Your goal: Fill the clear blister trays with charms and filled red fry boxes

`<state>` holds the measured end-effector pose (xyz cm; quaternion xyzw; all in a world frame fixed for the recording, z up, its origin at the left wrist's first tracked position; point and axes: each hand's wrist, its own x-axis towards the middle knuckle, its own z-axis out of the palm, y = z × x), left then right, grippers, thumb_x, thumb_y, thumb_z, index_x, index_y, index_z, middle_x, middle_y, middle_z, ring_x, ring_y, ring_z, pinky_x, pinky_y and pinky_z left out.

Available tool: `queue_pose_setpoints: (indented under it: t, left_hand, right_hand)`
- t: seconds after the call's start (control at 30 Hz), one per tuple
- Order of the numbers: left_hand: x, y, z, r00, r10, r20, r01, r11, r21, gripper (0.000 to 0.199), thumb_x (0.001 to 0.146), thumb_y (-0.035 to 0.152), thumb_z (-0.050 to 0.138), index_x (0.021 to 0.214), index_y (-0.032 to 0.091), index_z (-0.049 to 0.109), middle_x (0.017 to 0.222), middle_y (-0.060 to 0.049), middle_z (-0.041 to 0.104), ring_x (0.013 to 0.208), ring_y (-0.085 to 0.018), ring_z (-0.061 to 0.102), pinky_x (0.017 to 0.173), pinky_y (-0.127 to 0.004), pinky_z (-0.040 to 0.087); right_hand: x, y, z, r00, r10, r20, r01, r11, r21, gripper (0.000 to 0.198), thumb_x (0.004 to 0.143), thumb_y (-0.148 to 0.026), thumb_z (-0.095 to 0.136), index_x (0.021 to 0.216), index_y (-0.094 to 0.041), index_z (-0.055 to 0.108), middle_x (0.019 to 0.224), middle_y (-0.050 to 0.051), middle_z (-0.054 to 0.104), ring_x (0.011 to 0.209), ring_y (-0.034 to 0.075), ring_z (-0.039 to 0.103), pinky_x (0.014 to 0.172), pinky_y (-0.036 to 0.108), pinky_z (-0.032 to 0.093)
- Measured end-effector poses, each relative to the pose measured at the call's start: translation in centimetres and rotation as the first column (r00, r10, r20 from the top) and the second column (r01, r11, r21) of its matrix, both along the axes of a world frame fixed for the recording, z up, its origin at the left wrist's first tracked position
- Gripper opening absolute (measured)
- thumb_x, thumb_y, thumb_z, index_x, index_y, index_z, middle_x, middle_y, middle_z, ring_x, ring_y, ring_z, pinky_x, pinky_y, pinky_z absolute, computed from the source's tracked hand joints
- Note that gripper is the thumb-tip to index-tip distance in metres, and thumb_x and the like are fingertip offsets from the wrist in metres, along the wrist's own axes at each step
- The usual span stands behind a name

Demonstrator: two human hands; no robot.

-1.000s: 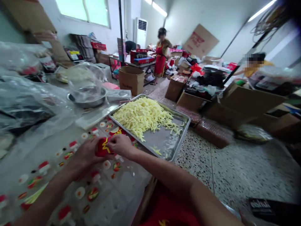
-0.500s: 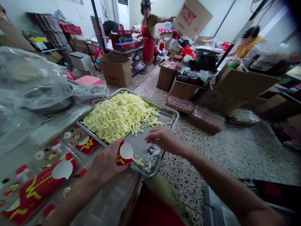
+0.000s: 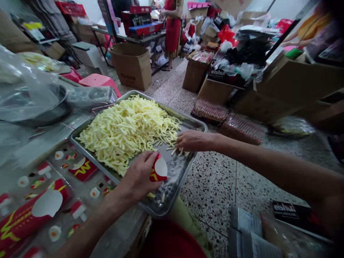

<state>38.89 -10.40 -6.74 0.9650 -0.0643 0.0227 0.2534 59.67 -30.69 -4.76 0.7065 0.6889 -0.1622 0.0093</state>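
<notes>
My left hand (image 3: pixel 142 172) is closed round a small red fry carton (image 3: pixel 160 167) with a yellow logo and a white inner face. It holds the carton tilted over the near part of a metal tray (image 3: pixel 200 125). A big heap of pale yellow fries (image 3: pixel 126 129) fills the tray's far left side. At the heap's right edge my right hand (image 3: pixel 192 140) has its fingers curled down and pressed together on a few fries; the fingertips are partly hidden. Loose bits and pale powder lie on the tray floor below it.
Left of the tray, flat red cartons (image 3: pixel 29 215) lie on a patterned plastic cover. Behind them stands a metal bowl (image 3: pixel 51 111) under clear plastic. A cardboard box (image 3: pixel 131 66), a person in a red apron (image 3: pixel 172 32) and piled goods are further back. Grey stacks (image 3: pixel 244 229) sit at lower right.
My right hand has moved up and right to the fries at the heap's edge. My left hand has carried the carton right, further over the tray. The view has tipped downward.
</notes>
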Motion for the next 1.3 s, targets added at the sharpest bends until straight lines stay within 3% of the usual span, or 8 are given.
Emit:
queue_pose_setpoints:
  t: [0.2, 0.37, 0.53, 0.73, 0.87, 1.03, 1.17, 1.3]
  left_hand:
    - [2.4, -0.6, 0.0, 0.991, 0.055, -0.118, -0.035, 0.986, 0.165, 0.058, 0.069, 0.035, 0.076, 0.121, 0.017, 0.057, 0.117, -0.012, 0.061, 0.105, -0.032, 0.062, 0.092, -0.043, 0.051]
    - [3.1, -1.0, 0.0, 0.961, 0.139, -0.238, -0.079, 0.966, 0.246, 0.061, 0.069, 0.031, 0.077, 0.123, 0.017, 0.053, 0.117, -0.013, 0.061, 0.103, -0.032, 0.064, 0.087, -0.041, 0.052]
    - [3.7, -1.6, -0.8, 0.983, 0.023, -0.181, -0.014, 0.999, 0.050, 0.047, 0.065, 0.018, 0.073, 0.108, 0.021, 0.055, 0.112, -0.009, 0.063, 0.105, -0.030, 0.063, 0.092, -0.041, 0.051]
    - [1.2, -0.1, -2.3, 0.988, -0.148, -0.033, 0.128, 0.930, -0.346, 0.056, 0.062, 0.012, 0.065, 0.115, 0.022, 0.051, 0.111, -0.005, 0.062, 0.104, -0.024, 0.062, 0.090, -0.036, 0.052]
    - [0.2, 0.3, -3.0, 0.994, -0.094, 0.058, 0.109, 0.897, -0.428, 0.067, 0.064, 0.013, 0.066, 0.127, 0.024, 0.048, 0.124, -0.008, 0.060, 0.116, -0.026, 0.058, 0.100, -0.041, 0.049]
    - [0.9, 0.2, -3.5, 0.998, -0.025, 0.052, 0.045, 0.910, -0.413, 0.064, 0.065, 0.019, 0.072, 0.125, 0.025, 0.053, 0.122, -0.008, 0.063, 0.117, -0.029, 0.060, 0.102, -0.046, 0.050]
    - [1.1, 1.1, -3.1, 0.996, -0.034, 0.076, 0.060, 0.929, -0.365, 0.082, 0.066, 0.018, 0.075, 0.141, 0.023, 0.043, 0.141, -0.010, 0.055, 0.130, -0.028, 0.052, 0.113, -0.045, 0.042]
    - [0.9, 1.8, -2.1, 0.998, -0.009, 0.067, 0.030, 0.949, -0.315, 0.080, 0.068, 0.017, 0.074, 0.141, 0.021, 0.042, 0.143, -0.011, 0.054, 0.132, -0.027, 0.051, 0.115, -0.044, 0.040]
  right_hand:
    - [-1.5, 1.3, -1.3, 0.969, -0.222, 0.111, 0.234, 0.967, -0.106, 0.017, 0.080, -0.006, 0.062, 0.082, -0.017, 0.074, 0.087, 0.007, 0.070, 0.079, 0.018, 0.058, 0.072, 0.031, 0.039]
    - [-4.1, 2.0, -2.1, 0.927, -0.335, 0.170, 0.337, 0.941, 0.019, 0.016, 0.080, -0.006, 0.060, 0.083, -0.015, 0.073, 0.084, 0.010, 0.071, 0.072, 0.019, 0.059, 0.063, 0.031, 0.037]
    - [-8.4, 2.7, -2.0, 0.941, -0.329, 0.074, 0.305, 0.925, 0.228, 0.018, 0.083, -0.003, 0.057, 0.087, -0.014, 0.070, 0.085, 0.009, 0.070, 0.073, 0.018, 0.059, 0.062, 0.030, 0.039]
    - [-13.8, 2.6, -1.6, 0.818, -0.292, -0.497, 0.500, 0.787, 0.361, 0.022, 0.083, -0.001, 0.053, 0.085, -0.020, 0.063, 0.092, 0.002, 0.070, 0.084, 0.015, 0.062, 0.074, 0.025, 0.046]
    - [-16.0, 3.5, -1.9, 0.650, -0.305, -0.696, 0.722, 0.533, 0.441, 0.024, 0.080, -0.002, 0.052, 0.093, -0.022, 0.053, 0.098, 0.003, 0.062, 0.089, 0.016, 0.059, 0.078, 0.028, 0.049]
    - [-14.3, 2.7, -0.6, 0.639, -0.236, -0.732, 0.724, 0.506, 0.468, 0.021, 0.084, -0.008, 0.051, 0.098, -0.024, 0.050, 0.099, 0.004, 0.062, 0.089, 0.017, 0.060, 0.076, 0.031, 0.052]
    - [-8.7, 0.4, -0.7, 0.534, -0.655, -0.535, 0.836, 0.312, 0.453, 0.011, 0.091, -0.030, 0.064, 0.096, -0.020, 0.066, 0.101, 0.008, 0.067, 0.082, 0.019, 0.063, 0.070, 0.032, 0.050]
    - [-4.9, 1.0, -2.3, 0.464, -0.885, -0.025, 0.821, 0.419, 0.387, 0.032, 0.091, -0.045, 0.067, 0.090, -0.014, 0.073, 0.091, 0.013, 0.069, 0.087, 0.026, 0.064, 0.073, 0.036, 0.047]
